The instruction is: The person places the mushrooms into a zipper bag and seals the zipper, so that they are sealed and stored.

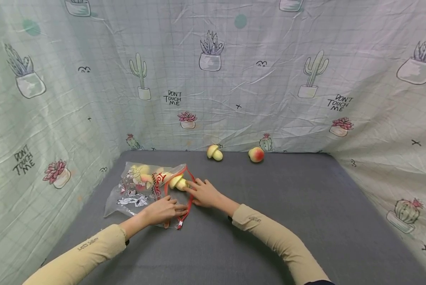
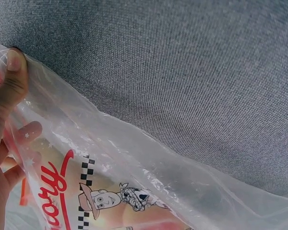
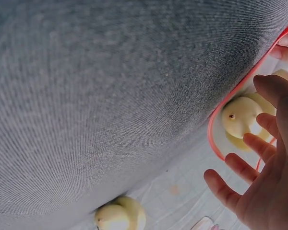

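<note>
A clear plastic zip bag (image 1: 134, 200) with red print and a red zip edge lies at the left of the table. My left hand (image 1: 163, 211) grips its near side by the mouth, thumb (image 2: 14, 62) on the plastic and fingers showing through it. Just inside the mouth sits a pale yellow mushroom-shaped piece (image 3: 242, 117), its rounded stem end facing outward. My right hand (image 1: 206, 194) is at the mouth with fingers spread, fingertips (image 3: 252, 140) right by that piece. More yellow and reddish pieces (image 1: 141, 174) lie deeper in the bag, partly hidden by the print.
At the table's back edge lie another yellow mushroom-shaped piece (image 1: 214, 152) and a yellow-and-red peach-like fruit (image 1: 256, 154). The dark grey table (image 1: 270, 221) is bounded at the back and sides by a hanging cactus-print cloth (image 1: 241, 79).
</note>
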A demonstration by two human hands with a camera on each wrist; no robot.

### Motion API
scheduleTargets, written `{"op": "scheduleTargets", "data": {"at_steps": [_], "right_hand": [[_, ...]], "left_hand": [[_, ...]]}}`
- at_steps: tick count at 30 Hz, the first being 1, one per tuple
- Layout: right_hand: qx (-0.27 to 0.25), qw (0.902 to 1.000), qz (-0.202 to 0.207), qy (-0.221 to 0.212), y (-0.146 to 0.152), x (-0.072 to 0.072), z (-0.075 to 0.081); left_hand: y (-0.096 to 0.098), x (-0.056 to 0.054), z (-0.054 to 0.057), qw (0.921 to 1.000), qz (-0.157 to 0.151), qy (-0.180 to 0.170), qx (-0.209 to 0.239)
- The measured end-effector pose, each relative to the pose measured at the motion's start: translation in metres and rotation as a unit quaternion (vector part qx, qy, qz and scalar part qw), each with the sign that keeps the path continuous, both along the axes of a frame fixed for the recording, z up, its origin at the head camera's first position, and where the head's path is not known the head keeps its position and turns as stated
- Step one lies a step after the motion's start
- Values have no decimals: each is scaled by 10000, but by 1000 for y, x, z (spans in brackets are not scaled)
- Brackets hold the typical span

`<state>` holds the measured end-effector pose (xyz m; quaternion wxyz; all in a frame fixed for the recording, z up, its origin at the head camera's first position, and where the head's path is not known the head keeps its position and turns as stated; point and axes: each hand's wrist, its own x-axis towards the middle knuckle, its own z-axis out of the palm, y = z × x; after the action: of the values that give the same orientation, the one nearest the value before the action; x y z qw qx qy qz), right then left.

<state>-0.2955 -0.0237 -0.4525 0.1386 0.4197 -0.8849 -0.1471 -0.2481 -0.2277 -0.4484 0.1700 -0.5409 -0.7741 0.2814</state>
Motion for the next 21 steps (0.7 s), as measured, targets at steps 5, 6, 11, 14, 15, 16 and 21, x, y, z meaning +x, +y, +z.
{"op": "scheduleTargets", "data": {"at_steps": [5, 6, 11, 14, 15, 16, 21], "right_hand": [[-46, 10000, -11, 55, -1, -2, 0], [-38, 10000, -19, 75, -1, -2, 0], [47, 9999, -49, 118, -2, -1, 0], [36, 9999, -49, 156, -2, -1, 0], [30, 9998, -40, 180, -2, -2, -1], [17, 9998, -28, 199, -2, -2, -1], [-16, 9998, 7, 195, -5, -5, -2]], "left_hand": [[1, 0, 0, 10000, -10, -57, 29], [1, 0, 1, 10000, -17, -65, 40], [1, 1, 1, 9999, -9, -91, 82], [1, 2, 1, 9999, 3, -96, 93], [1, 2, 1, 9999, 12, -104, 93], [1, 2, 1, 9999, 22, -109, 88], [1, 1, 1, 9998, 36, -152, 83]]}}
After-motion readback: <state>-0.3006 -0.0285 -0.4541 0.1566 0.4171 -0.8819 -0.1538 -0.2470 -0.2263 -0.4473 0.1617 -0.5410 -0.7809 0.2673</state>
